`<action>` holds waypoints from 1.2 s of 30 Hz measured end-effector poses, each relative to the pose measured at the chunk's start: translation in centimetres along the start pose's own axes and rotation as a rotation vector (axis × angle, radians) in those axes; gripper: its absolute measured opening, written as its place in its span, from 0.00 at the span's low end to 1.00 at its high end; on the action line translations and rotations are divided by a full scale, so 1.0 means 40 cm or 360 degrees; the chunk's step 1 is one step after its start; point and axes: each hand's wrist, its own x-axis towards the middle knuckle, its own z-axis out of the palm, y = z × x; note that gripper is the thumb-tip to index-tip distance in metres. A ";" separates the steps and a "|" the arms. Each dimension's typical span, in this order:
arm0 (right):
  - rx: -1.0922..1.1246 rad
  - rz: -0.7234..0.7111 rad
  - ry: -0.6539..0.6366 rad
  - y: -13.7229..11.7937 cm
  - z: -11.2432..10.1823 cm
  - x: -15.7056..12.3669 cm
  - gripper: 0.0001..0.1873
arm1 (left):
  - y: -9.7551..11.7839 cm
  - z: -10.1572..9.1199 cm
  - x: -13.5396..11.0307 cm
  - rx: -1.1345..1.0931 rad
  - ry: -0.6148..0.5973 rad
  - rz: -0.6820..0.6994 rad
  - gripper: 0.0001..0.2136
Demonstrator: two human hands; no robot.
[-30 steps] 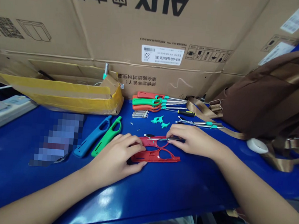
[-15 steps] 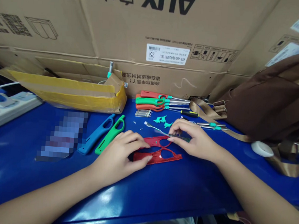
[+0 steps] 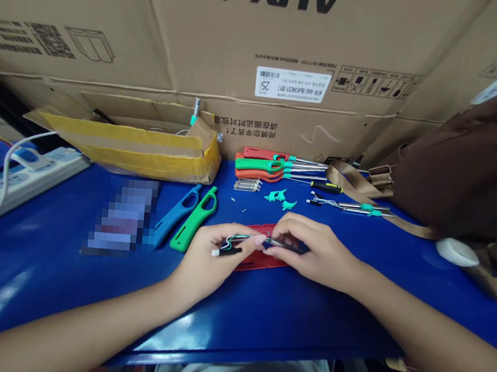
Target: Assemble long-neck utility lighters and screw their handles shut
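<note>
Above the table my left hand (image 3: pixel 214 258) pinches a lighter's slim inner part with thin wires (image 3: pixel 230 241). A black piece with a white tip (image 3: pixel 221 252) sticks out below its fingers. My right hand (image 3: pixel 312 245) grips the dark rod-like end (image 3: pixel 287 246) of the same part, so both hands meet over the middle. Beneath them lie two red lighter handle halves (image 3: pixel 253 261), largely covered by the hands. Left of the left hand rest a green handle (image 3: pixel 189 227) and a blue handle (image 3: pixel 175 217). Small turquoise plastic pieces (image 3: pixel 277 195) lie beyond the hands.
Several gas lighters (image 3: pixel 259 164) are piled at the back, beside small metal-and-clear parts (image 3: pixel 247 184). A screwdriver (image 3: pixel 326 187) and metal tubes with wires (image 3: pixel 362 209) lie right of them. Around stand a taped carton (image 3: pixel 147 155), a power strip (image 3: pixel 47 176) and a brown bag (image 3: pixel 457 162).
My left hand has lifted from the red handle halves and closed on the wired part. My right hand has brought that part left and turned it, its white tip now nearer me.
</note>
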 end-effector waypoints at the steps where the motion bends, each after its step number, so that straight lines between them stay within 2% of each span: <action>1: 0.0035 0.0047 -0.0013 0.000 -0.001 0.001 0.06 | -0.001 -0.001 0.001 -0.0011 0.0007 -0.0004 0.07; 6: 0.0228 0.0207 -0.0083 -0.007 -0.008 0.003 0.05 | -0.005 -0.005 0.005 0.0030 0.0029 0.0043 0.07; 10: 0.0275 0.0173 -0.0039 -0.014 -0.009 0.002 0.05 | -0.005 -0.009 0.000 0.0111 0.0002 0.0198 0.04; 17: 0.0227 0.0021 0.0000 -0.007 -0.001 -0.001 0.05 | -0.011 -0.014 -0.004 0.0199 -0.0108 0.0455 0.07; 24: 0.0031 -0.0073 -0.0053 -0.007 -0.011 -0.005 0.05 | -0.012 -0.015 -0.003 0.0273 -0.0024 0.0416 0.03; 31: -0.0128 -0.0038 -0.0223 0.003 -0.038 0.000 0.08 | -0.007 -0.029 0.009 0.0296 -0.0213 0.0260 0.05; 36: -0.0224 0.0117 -0.0270 0.021 -0.084 0.001 0.13 | -0.018 -0.037 0.008 0.0571 -0.0288 0.0392 0.09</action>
